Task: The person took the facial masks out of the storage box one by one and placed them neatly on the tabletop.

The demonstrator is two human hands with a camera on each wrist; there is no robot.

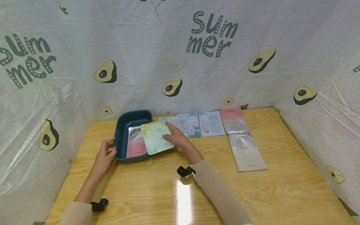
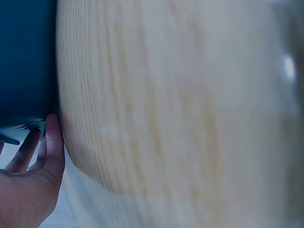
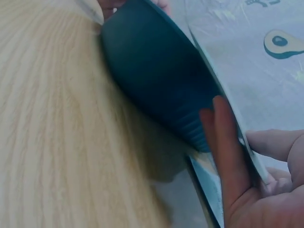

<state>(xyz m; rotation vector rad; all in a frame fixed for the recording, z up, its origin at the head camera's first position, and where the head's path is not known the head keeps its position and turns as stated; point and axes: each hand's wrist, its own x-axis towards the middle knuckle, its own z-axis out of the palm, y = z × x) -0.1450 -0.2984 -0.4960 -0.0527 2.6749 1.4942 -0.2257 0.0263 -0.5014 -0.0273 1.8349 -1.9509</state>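
Note:
A dark blue plastic bin [image 1: 121,134] stands on the left part of the table. My left hand [image 1: 103,156] holds its near left corner, with fingers against the wall in the left wrist view. Inside the bin lies a pink and silver sheet mask packet [image 1: 136,143]. My right hand [image 1: 180,139] pinches a pale green sheet mask packet [image 1: 157,140] with flowers printed along its top. That packet is tilted over the bin's right rim and covers part of it. In the right wrist view, thumb and fingers are on opposite faces of the green packet [image 3: 228,109].
Behind the right hand, a light blue packet [image 1: 171,119] is partly hidden. To its right lie a lotus-print packet [image 1: 188,123], a blue packet with text [image 1: 211,123], a pink-silver packet [image 1: 234,120] and a silver-beige packet [image 1: 247,153]. A printed curtain [image 1: 140,62] encloses the wooden table [image 1: 146,193].

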